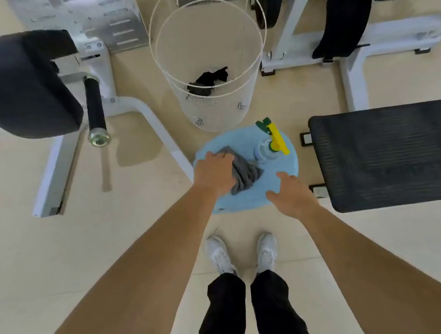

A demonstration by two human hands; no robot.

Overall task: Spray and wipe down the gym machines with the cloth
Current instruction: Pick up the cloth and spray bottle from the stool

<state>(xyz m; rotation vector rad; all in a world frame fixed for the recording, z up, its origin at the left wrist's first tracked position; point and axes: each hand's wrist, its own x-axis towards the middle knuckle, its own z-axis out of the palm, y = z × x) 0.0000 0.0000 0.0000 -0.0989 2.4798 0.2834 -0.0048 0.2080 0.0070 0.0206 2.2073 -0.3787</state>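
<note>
A crumpled grey cloth (244, 174) lies on a round light-blue stool top (243, 141) in front of me. My left hand (213, 174) covers the cloth's left part, fingers curled round its edge. A spray bottle (266, 150) with a yellow and green trigger head stands upright on the stool's right side. My right hand (291, 194) hovers over the stool's near right rim, fingers spread and holding nothing. A gym machine with a black pad (23, 86) and a black-grip handle (95, 107) stands at the left. Another white-framed machine with black pads (344, 14) is at the far right.
A white wire-mesh basket (209, 63) with a dark rag at its bottom stands just behind the stool. A black mesh seat (388, 155) sits close to the right of the stool. White machine frame legs (159, 126) run along the beige floor. My feet are below the stool.
</note>
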